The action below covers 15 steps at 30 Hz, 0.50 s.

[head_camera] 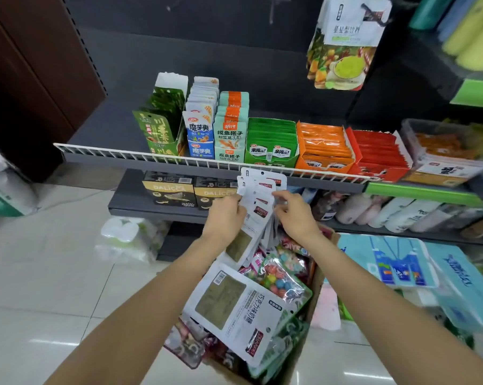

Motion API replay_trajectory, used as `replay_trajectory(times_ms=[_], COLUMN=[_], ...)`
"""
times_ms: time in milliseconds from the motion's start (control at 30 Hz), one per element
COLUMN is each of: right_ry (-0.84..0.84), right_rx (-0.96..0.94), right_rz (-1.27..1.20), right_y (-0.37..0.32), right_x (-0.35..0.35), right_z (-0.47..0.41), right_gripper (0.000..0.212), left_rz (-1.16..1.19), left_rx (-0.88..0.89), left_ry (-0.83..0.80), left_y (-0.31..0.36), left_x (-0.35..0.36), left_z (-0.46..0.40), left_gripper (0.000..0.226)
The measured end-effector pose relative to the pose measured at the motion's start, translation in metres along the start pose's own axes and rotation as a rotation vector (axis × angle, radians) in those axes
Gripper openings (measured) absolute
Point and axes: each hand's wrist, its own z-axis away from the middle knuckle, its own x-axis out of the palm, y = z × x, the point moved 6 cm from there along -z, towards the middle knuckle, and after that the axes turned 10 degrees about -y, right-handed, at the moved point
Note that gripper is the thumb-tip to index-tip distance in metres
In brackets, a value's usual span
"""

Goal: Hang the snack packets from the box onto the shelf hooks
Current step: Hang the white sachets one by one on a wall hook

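Note:
Both hands hold a fanned stack of white snack packets [258,195] in front of the wire shelf rail. My left hand [225,215] grips the stack's left edge; my right hand [294,213] pinches its right edge. Below them stands an open cardboard box [316,284] full of packets, with one more white packet [240,309] lying on top and colourful candy bags [282,276] beside it. A bare metal hook [273,4] sticks out of the dark back panel at the top. Next to it, packets with a fruit-drink picture [343,48] hang on the upper right.
A shelf with a white wire rail [179,159] carries upright display boxes of snacks [271,140]. Black and gold boxes [168,190] sit on the lower shelf. Tissue packs [401,262] lie at right, wrapped rolls [129,237] on the tiled floor at left.

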Motion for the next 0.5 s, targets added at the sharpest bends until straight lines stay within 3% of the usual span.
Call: replay_trajectory(times_ms=[200,500], right_ry=[0.08,0.082], right_rx=[0.052,0.037], right_rz=[0.041,0.206], right_y=[-0.013,-0.036], right_x=[0.005,-0.006], right_z=[-0.009,0.001], right_gripper=[0.024,0.031], left_rz=[0.117,0.184], left_rx=[0.073,0.097], left_ry=[0.103,0.181], left_y=[-0.01,-0.015], left_x=[-0.029,-0.044], left_z=[0.014,0.021], left_gripper=[0.027,0.022])
